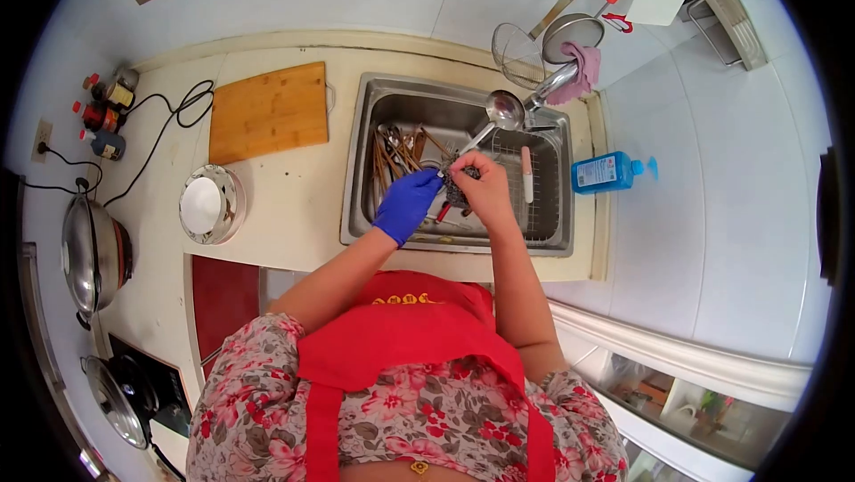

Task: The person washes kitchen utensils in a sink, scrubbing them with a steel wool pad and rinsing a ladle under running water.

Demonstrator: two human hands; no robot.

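Observation:
My left hand [408, 204], in a blue glove, is closed round the handle end of a metal ladle [505, 110]. The ladle's bowl points up and away, over the far side of the steel sink [367, 126]. My bare right hand [484, 188] pinches a dark steel wool scrubber [457, 191] against the handle close to the left fingertips. Below the hands, chopsticks and metal utensils [398, 151] lie in the sink's left part. A red-handled utensil [443, 212] shows partly under the scrubber. Right of my right hand lies a pink and white knife-like utensil [527, 175].
A faucet [559, 81] with a pink cloth [583, 70] stands at the sink's back right corner. A blue soap bottle [601, 172] is at the right. On the left counter are a cutting board [270, 111] and stacked bowls [207, 205]. Strainers [570, 36] hang above.

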